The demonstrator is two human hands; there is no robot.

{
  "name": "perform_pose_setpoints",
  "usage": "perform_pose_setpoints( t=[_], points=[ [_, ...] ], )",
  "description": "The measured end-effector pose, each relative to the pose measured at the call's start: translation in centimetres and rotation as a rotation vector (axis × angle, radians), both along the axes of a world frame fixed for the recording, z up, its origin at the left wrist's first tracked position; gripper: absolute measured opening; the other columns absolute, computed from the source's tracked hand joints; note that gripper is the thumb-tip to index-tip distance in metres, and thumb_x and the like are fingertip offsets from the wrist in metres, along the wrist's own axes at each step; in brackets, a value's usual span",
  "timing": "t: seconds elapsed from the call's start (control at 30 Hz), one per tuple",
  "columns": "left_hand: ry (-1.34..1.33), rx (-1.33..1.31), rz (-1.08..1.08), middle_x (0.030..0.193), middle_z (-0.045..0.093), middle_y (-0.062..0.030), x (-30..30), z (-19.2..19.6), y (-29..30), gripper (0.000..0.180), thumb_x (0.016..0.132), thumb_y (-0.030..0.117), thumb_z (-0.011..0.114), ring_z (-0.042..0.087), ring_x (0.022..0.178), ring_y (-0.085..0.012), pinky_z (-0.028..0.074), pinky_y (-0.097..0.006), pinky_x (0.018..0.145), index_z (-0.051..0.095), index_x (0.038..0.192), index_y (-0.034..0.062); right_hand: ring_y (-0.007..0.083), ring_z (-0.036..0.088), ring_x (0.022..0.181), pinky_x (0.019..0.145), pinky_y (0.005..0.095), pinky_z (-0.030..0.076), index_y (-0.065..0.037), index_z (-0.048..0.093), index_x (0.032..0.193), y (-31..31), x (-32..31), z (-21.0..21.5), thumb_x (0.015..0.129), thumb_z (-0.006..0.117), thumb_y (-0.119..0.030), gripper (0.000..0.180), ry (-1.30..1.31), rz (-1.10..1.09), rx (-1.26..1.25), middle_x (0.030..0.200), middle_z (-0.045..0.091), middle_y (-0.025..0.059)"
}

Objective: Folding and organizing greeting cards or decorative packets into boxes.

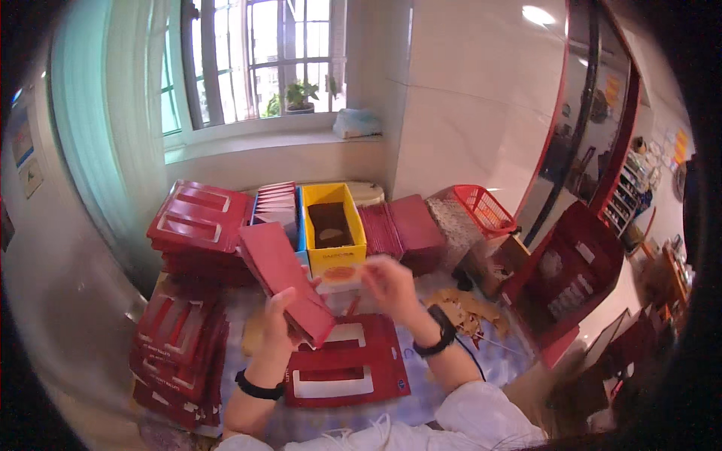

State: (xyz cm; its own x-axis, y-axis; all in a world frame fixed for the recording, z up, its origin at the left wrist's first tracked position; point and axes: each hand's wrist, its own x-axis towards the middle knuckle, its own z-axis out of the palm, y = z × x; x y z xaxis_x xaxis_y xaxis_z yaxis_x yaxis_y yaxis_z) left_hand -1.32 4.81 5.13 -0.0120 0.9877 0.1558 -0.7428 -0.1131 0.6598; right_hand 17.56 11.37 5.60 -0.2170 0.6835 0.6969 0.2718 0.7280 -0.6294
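red box [284, 276] is leaning above the flat red sleeve [353, 358] on the desk [492, 368], the left hand [277, 325] gripping it, ideally with light, even pressure, while the right hand [391, 289] is hovering nearby, its blurred grip impossible to tell.

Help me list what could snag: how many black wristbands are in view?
2: one black wristband around the wrist of the left hand, a second black wristband around that of the right hand.
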Motion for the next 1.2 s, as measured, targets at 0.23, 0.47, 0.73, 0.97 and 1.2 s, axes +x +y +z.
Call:
perform_pose_setpoints(
  t=[0.23, 0.47, 0.73, 0.97, 1.2],
  points=[
    [-0.046, -0.009, 0.040, 0.131, 0.041, -0.0078, -0.8, 0.0, 0.0, 0.062, 0.077, 0.026, 0.057, 0.044, 0.117, -0.0259, 0.040, -0.048, 0.094, 0.032, 0.131, 0.0069, 0.0265, 0.059, 0.079, 0.070, 0.0349, 0.048, -0.009, 0.065, 0.086, 8.5, 2.4, -6.3, 0.074, 0.061, -0.011, 0.013, -0.332, -0.259, -0.050, 0.083, 0.057, 0.0095],
    [-0.021, -0.037, 0.057, 0.130, 0.042, -0.0067, -0.7, 0.1, 0.1, 0.063, 0.076, 0.028, 0.056, 0.045, 0.116, -0.0242, 0.041, -0.048, 0.094, 0.033, 0.130, 0.0066, 0.0289, 0.058, 0.080, 0.068, 0.0389, 0.048, -0.011, 0.062, 0.090, 8.8, 1.1, -7.5, 0.074, 0.060, -0.013, 0.016, -0.339, -0.359, -0.092, 0.087, 0.055, 0.0080],
    [0.018, -0.038, 0.118, 0.125, 0.045, -0.0085, -0.1, 0.8, -0.2, 0.061, 0.077, 0.032, 0.056, 0.048, 0.110, -0.0259, 0.044, -0.047, 0.088, 0.035, 0.128, 0.0059, 0.0304, 0.058, 0.082, 0.068, 0.0421, 0.049, -0.009, 0.057, 0.088, 9.4, 0.7, -6.8, 0.071, 0.064, -0.015, 0.020, -0.479, -0.377, -0.047, 0.090, 0.052, 0.0084],
    [-0.001, -0.039, 0.071, 0.129, 0.043, -0.0057, -0.2, 0.5, -0.2, 0.059, 0.079, 0.029, 0.053, 0.045, 0.115, -0.0239, 0.041, -0.046, 0.093, 0.033, 0.130, 0.0073, 0.0284, 0.058, 0.075, 0.063, 0.0406, 0.049, -0.010, 0.059, 0.084, 9.7, 0.8, -6.5, 0.072, 0.061, -0.017, 0.014, -0.504, -0.449, -0.019, 0.082, 0.053, 0.0077],
    [0.008, -0.009, 0.053, 0.128, 0.043, -0.0057, -0.4, 0.3, -0.2, 0.059, 0.079, 0.029, 0.053, 0.044, 0.116, -0.0242, 0.039, -0.046, 0.095, 0.033, 0.130, 0.0070, 0.0304, 0.059, 0.078, 0.063, 0.0423, 0.050, -0.010, 0.056, 0.084, 9.7, 0.4, -6.1, 0.071, 0.060, -0.015, 0.015, -0.494, -0.474, -0.020, 0.086, 0.051, 0.0104]
  ],
)
